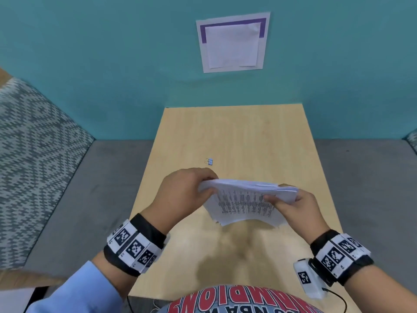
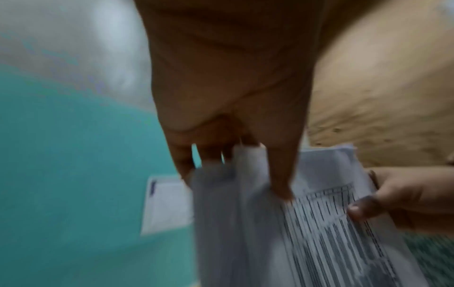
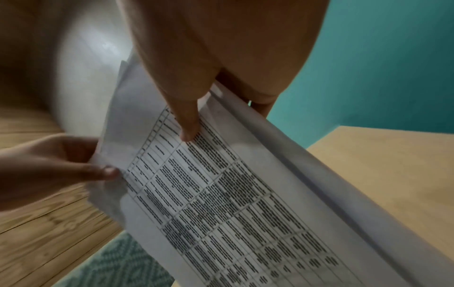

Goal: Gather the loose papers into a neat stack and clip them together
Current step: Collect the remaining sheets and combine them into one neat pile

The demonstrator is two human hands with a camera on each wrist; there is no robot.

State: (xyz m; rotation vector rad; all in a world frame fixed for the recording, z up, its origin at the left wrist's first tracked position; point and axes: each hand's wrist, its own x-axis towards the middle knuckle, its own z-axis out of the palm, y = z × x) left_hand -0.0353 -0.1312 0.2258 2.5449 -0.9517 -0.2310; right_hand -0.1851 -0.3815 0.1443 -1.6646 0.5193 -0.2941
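Left hand (image 1: 180, 193) and right hand (image 1: 293, 206) each pinch an end of the papers (image 1: 246, 204), raised over the table (image 1: 234, 132), likely to square edges; binder clip (image 1: 209, 161) waits just beyond

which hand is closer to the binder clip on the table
Left. The left hand grips the paper stack's left end, just short of the binder clip. The right hand grips the right end, farther away to the clip's right.

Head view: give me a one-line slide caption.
Both hands, left hand and right hand, hold a stack of printed papers above the wooden table; binder clip waits behind.
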